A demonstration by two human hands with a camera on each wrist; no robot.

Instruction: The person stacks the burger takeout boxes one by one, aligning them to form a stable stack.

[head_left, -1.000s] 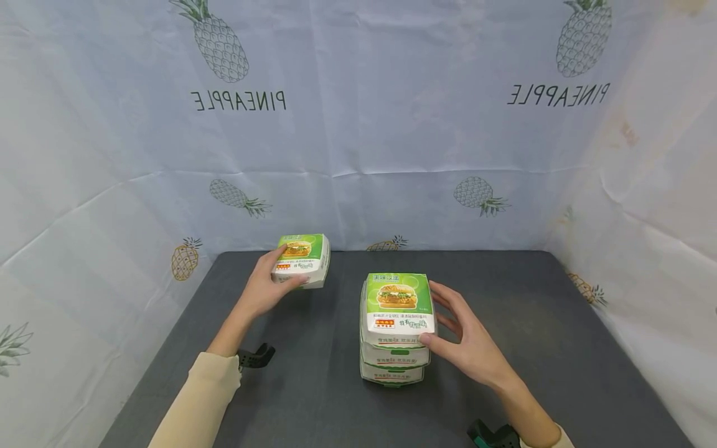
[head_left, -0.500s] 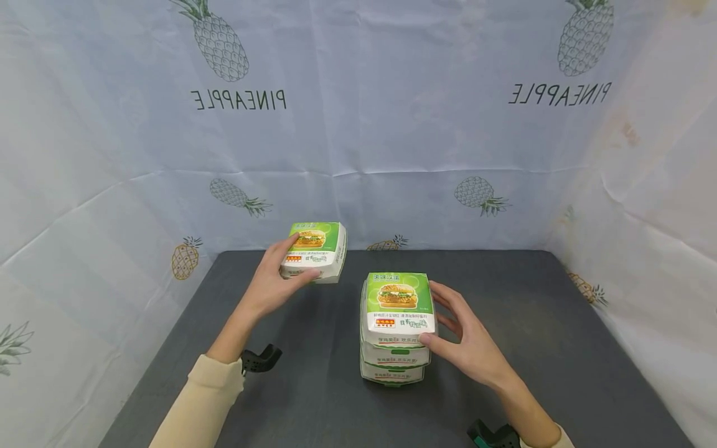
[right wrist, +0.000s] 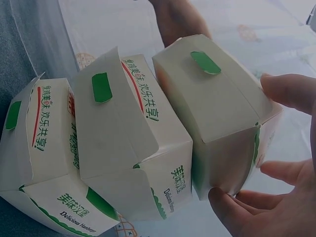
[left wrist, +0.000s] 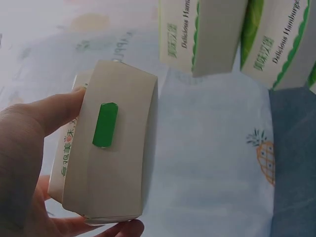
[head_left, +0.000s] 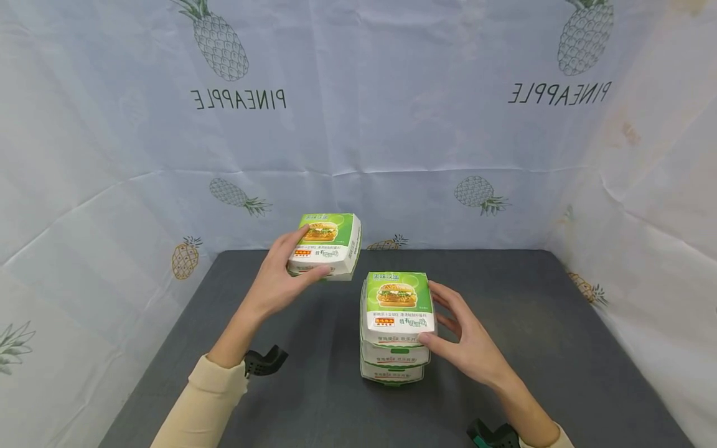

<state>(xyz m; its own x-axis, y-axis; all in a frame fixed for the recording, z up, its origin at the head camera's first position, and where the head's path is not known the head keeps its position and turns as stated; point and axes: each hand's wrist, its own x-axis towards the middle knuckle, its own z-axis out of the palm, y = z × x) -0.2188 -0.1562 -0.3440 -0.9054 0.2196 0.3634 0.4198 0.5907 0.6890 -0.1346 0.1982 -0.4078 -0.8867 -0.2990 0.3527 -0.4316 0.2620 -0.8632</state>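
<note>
My left hand [head_left: 278, 279] holds a green-and-white hamburger box [head_left: 330, 236] in the air, thumb on its near side and fingers over the far part. In the left wrist view, that box [left wrist: 116, 163] shows a plain side with a green tab. To its right stands a stack of three like boxes. My right hand [head_left: 467, 339] grips the top box [head_left: 398, 297] by its right side. Below it sit the middle box [head_left: 392, 356] and the bottom box [head_left: 391, 375], edges slightly uneven. The right wrist view shows the fingers [right wrist: 291, 94] around the top box.
A dark grey table [head_left: 493, 292] bears the stack. White cloth [head_left: 386, 124] with pineapple prints hangs behind and at both sides. Dark wrist straps [head_left: 266, 361] are on both arms.
My left hand has carried its box right and slightly upward, nearer to the stack's upper left. My right hand and the stack stay where they were.
</note>
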